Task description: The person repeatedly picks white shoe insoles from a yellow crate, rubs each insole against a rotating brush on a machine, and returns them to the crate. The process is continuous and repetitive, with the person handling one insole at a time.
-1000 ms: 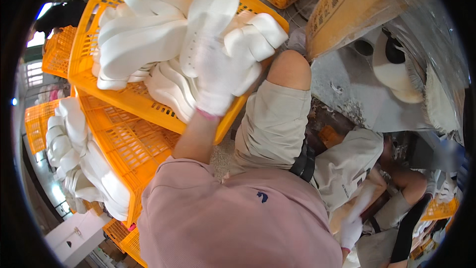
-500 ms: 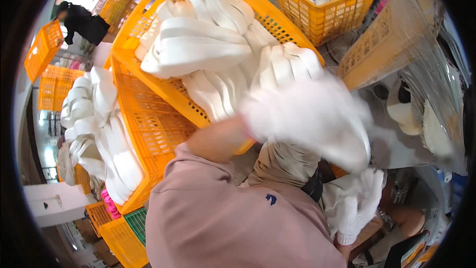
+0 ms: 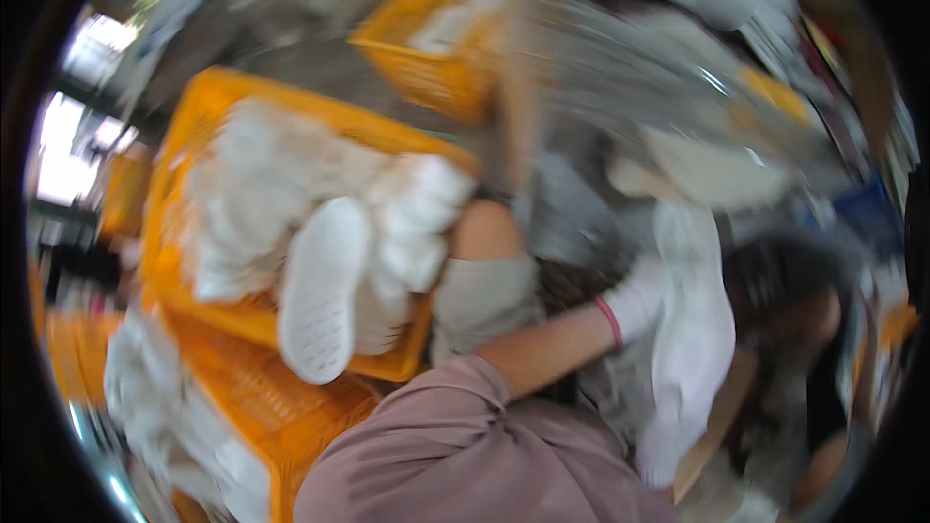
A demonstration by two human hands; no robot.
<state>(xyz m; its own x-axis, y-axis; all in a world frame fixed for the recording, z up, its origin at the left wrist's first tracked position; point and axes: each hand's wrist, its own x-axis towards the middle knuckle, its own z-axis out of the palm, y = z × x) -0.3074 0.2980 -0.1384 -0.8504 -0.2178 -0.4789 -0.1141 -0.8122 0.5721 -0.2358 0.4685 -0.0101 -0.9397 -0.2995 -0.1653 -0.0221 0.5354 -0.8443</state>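
Observation:
Blurred by motion, a white shoe sole (image 3: 690,305) stands lengthwise in front of me on the right. My left hand (image 3: 639,298), in a white glove with a pink band at the wrist, is closed at its upper left edge. At its lower end is my right hand (image 3: 666,441), also white-gloved and seemingly closed around it; the individual fingers are smeared. Another white sole (image 3: 325,291), with rows of small marks on its face, lies tilted on the near side of an orange crate (image 3: 208,97) heaped with white soles (image 3: 262,203).
Below that crate is another orange crate (image 3: 262,407), with white soles (image 3: 170,407) at its left. A smaller orange crate (image 3: 426,77) holding white pieces stands farther back. Clear plastic sheeting (image 3: 668,68) and a pale shoe-shaped piece (image 3: 717,169) are on the right.
My view has swung to the right, so the crates appear farther left. My left hand has moved from over the big crate to beside my right hand. A single sole now lies at the crate's near side.

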